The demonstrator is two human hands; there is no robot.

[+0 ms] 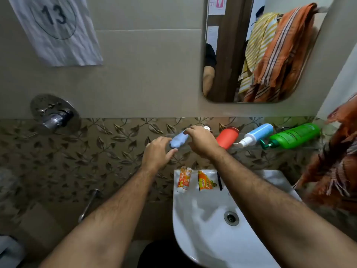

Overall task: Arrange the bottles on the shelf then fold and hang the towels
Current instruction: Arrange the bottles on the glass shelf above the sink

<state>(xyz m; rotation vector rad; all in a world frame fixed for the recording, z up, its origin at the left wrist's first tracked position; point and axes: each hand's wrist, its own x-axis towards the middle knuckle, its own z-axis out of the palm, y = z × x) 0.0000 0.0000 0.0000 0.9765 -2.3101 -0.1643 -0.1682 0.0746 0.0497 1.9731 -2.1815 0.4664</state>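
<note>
A glass shelf runs along the wall above the sink. On it lie a red bottle, a blue pump bottle and a green pump bottle, all on their sides. At the shelf's left end is a small pale blue bottle. My right hand pinches its upper end. My left hand touches its lower end with fingers spread. An orange striped towel hangs at the right edge; the mirror shows it with a yellow striped towel.
A white sink sits below the shelf, with toothpaste tubes, an orange sachet and a dark thin item on its back ledge. A chrome wall valve is at the left. A mirror hangs above the shelf.
</note>
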